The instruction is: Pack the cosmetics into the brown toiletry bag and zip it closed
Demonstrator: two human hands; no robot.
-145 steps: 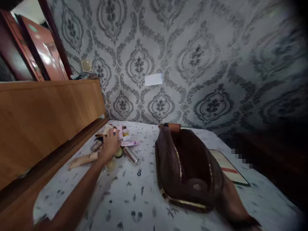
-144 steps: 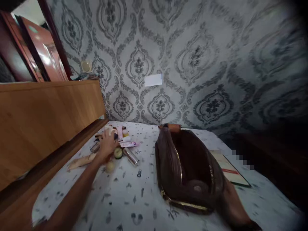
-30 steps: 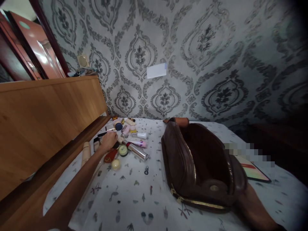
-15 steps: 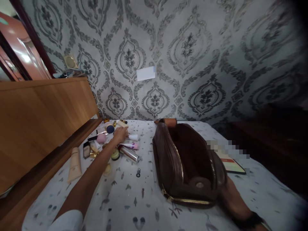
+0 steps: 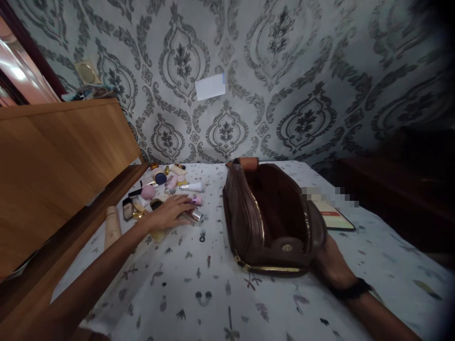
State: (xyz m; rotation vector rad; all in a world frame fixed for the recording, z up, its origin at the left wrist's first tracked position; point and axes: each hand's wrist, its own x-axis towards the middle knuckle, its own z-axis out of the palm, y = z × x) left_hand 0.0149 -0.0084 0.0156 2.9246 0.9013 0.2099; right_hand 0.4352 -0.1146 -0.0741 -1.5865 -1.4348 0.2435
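Observation:
A dark brown bag (image 5: 245, 227) with gold zips stands open on the patterned white sheet. Against its right side rests my right hand (image 5: 334, 263), its fingers hidden behind the bag. My left hand (image 5: 172, 210) is spread, palm down, over the cosmetics at the left, on or just above a silver tube (image 5: 196, 216) and a pink-and-white tube (image 5: 196, 201). Around it lie a white-handled brush (image 5: 192, 187), a pink sponge (image 5: 148, 192), a dark blue round item (image 5: 160, 178), a foundation bottle (image 5: 128, 209) and a beige tube (image 5: 112, 225).
A wooden board (image 5: 71, 166) borders the sheet on the left. The patterned wall (image 5: 227, 113) rises behind. A flat dark-edged item (image 5: 337, 218) lies right of the bag, and a small black ring-like item (image 5: 202, 236) lies left of it.
My left hand has moved from beside the white brush toward me, over the silver tube, and its fingers have spread. The view has shifted; my right hand stays at the bag.

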